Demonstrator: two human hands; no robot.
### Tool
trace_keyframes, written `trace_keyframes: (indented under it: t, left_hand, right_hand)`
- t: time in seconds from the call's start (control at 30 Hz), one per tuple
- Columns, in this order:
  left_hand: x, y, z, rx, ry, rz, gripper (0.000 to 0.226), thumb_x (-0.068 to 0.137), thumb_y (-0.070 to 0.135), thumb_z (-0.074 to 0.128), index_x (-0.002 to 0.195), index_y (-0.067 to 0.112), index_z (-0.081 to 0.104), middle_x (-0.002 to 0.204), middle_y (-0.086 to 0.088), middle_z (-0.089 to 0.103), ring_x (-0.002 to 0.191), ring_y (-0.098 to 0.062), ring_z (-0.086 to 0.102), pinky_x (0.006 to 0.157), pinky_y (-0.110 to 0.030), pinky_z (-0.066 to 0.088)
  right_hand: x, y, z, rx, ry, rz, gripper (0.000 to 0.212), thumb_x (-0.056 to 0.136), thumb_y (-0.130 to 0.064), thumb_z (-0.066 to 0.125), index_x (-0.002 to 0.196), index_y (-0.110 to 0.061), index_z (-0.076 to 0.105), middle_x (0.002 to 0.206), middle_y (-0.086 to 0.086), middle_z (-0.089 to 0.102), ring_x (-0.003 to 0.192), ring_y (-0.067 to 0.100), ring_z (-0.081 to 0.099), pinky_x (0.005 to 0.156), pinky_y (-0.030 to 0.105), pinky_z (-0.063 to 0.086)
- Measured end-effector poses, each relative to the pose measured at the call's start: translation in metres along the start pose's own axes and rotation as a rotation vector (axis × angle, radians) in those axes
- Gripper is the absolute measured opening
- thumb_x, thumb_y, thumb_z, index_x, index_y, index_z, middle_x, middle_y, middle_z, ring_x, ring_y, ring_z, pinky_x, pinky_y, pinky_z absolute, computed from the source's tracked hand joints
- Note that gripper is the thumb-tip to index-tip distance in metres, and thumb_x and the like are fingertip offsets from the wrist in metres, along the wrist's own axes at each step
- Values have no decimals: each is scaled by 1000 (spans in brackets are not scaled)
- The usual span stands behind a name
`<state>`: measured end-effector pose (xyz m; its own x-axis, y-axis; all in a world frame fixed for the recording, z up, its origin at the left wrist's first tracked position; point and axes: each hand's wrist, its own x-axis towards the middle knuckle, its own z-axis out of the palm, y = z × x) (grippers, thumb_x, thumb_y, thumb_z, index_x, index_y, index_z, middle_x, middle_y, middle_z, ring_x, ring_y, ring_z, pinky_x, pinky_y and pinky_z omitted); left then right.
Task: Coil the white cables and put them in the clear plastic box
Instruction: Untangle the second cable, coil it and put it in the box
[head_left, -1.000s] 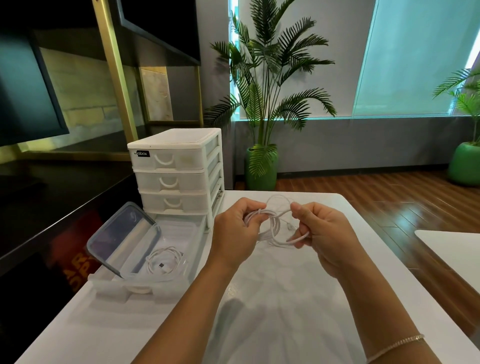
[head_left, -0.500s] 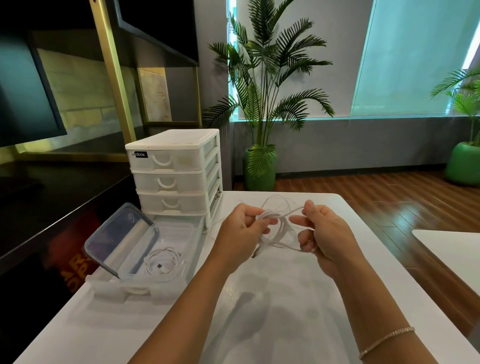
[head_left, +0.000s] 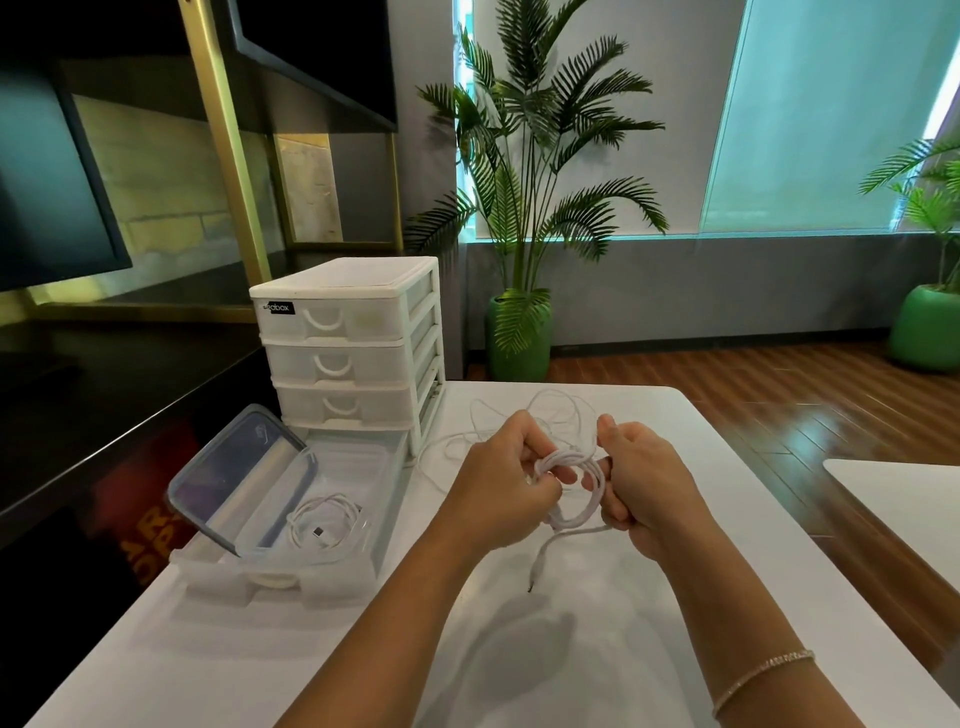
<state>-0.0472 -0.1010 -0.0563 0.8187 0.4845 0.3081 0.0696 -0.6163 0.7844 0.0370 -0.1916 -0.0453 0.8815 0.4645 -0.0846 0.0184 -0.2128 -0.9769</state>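
Between both hands, above the white table (head_left: 597, 649), is a small coil of white cable (head_left: 574, 486). My left hand (head_left: 501, 483) pinches its left side and my right hand (head_left: 641, 478) grips its right side. One plug end (head_left: 535, 574) dangles below the coil. More loose white cable (head_left: 550, 410) lies on the table behind the hands. The clear plastic box (head_left: 332, 561) sits at the left in a pulled-out drawer, its lid (head_left: 228, 478) leaning open. Another coiled white cable (head_left: 324, 527) lies inside it.
A white drawer unit (head_left: 353, 343) with three shut drawers stands behind the box. A dark counter runs along the left. A potted palm (head_left: 524, 332) stands past the table's far edge, and another white table (head_left: 904, 499) is at the right.
The coil has grown tighter and dropped lower between the hands. A plug end now hangs free beneath it. More loose cable shows on the table behind.
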Motion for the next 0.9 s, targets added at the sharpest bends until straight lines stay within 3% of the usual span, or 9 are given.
trace_keyframes:
  t: [0.13,0.2,0.33,0.43,0.53,0.7,0.83,0.9]
  left_hand:
    - [-1,0,4,127,31,66,35,83,10,64,79,31,37,83,10,55,71,-9,52,55,-4,40]
    - [-2,1,7,146,44,144,34,82,9,66,92,29,41,80,11,48,66,-10,50,56,-4,42]
    - [-3,-2,7,194,26,320,54,78,3,66,125,27,52,89,9,51,73,-8,48,68,0,36]
    - [-3,-5,6,194,40,389,44,76,10,70,117,23,63,104,3,64,79,-1,49,75,-1,35]
    - [-4,-6,7,166,77,403,39,74,27,70,112,25,66,99,13,62,76,7,51,69,2,39]
    - [0,-10,6,227,112,439,26,81,21,69,107,16,69,95,-4,69,70,4,49,66,0,35]
    - [1,-11,1,247,146,437,18,83,19,68,100,13,71,88,-3,70,65,3,47,63,-1,32]
    - [1,-11,0,251,195,410,18,84,19,66,100,11,71,88,-5,69,62,1,46,61,-2,31]
  right_hand:
    - [0,1,2,-36,-53,11,32,98,-35,38,83,-12,53,61,7,54,43,12,40,42,24,35]
    - [0,-1,0,-23,-70,21,36,98,-33,40,73,-10,53,57,7,51,40,12,37,41,24,33]
    - [-1,-1,-4,-31,-84,29,36,96,-29,45,72,-6,59,55,8,51,42,14,36,43,24,32]
    - [0,0,-4,-49,-86,36,34,95,-30,47,76,-7,64,59,9,56,43,15,42,42,24,37]
    - [0,-1,-5,-38,-103,67,33,95,-33,48,84,-8,67,71,12,67,58,26,60,54,32,50]
    - [-1,0,-7,51,-156,66,30,96,-19,48,75,-3,64,47,7,50,31,10,32,35,18,27]
    - [0,-1,-10,64,-212,41,26,98,-24,43,89,-5,59,39,1,52,29,8,32,37,21,31]
    - [0,-2,-10,26,-236,-22,25,95,-32,48,91,-9,58,52,1,62,34,8,39,43,23,36]
